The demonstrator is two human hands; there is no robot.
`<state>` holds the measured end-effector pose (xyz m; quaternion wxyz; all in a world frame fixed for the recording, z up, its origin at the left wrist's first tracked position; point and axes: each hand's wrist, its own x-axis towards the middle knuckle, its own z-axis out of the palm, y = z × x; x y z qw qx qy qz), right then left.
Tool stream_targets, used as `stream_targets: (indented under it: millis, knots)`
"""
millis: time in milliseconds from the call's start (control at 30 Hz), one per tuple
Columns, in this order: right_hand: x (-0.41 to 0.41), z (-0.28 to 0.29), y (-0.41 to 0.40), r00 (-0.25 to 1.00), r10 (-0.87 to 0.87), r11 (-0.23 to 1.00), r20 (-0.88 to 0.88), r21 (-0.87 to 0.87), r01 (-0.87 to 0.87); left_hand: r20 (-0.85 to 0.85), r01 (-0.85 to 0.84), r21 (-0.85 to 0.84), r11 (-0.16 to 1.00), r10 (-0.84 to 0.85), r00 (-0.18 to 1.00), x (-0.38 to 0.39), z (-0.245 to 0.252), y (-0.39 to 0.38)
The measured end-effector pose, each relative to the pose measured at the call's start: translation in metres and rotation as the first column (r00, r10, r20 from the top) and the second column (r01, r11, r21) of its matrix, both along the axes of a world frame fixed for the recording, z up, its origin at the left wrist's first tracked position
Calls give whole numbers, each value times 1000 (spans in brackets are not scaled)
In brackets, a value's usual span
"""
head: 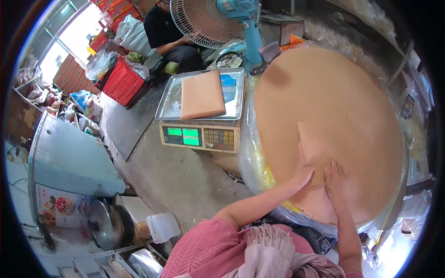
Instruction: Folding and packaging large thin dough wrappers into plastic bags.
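Note:
A large round stack of thin tan sheets (pixel 323 87) lies before me on clear plastic. My left hand (pixel 305 170) is at a raised, partly folded flap (pixel 311 140) of the sheet; whether its fingers grip the flap is unclear. Close to its right, my right hand (pixel 335 175) rests on the sheet near another folded edge (pixel 314 201), its fingers blurred. A folded tan stack (pixel 202 93) lies on the metal tray (pixel 200 116) of a digital scale (pixel 222 139). A cleaver (pixel 269 52) with a dark handle lies at the round stack's upper left edge.
A blue electric fan (pixel 253 41) stands beyond the scale, beside a bowl of coins (pixel 228 60). Another person (pixel 161 31) sits behind it. A red-wrapped box (pixel 121 81) stands on the floor. At left are a pale cabinet (pixel 76 156) and a lidded metal pot (pixel 107 226).

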<state>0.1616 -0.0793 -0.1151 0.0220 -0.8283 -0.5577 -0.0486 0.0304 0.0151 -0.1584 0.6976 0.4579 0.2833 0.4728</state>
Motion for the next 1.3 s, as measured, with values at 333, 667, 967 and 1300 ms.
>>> stream_targets:
  millis: [333,667,967,1300]
  knots:
    - [27,41,-23,647,-74,921,-759,197,337,-313,-291,320,902,390,866,-200,106,156]
    - [58,1,-63,596,-88,896,-798,198,397,-412,-304,10,953,281,866,-335,112,272]
    - [60,-3,-76,608,-136,889,-782,175,423,-417,-288,55,956,284,863,-326,114,272]
    - [60,-9,-101,632,-144,884,-762,188,428,-519,-343,154,927,371,770,-327,79,295]
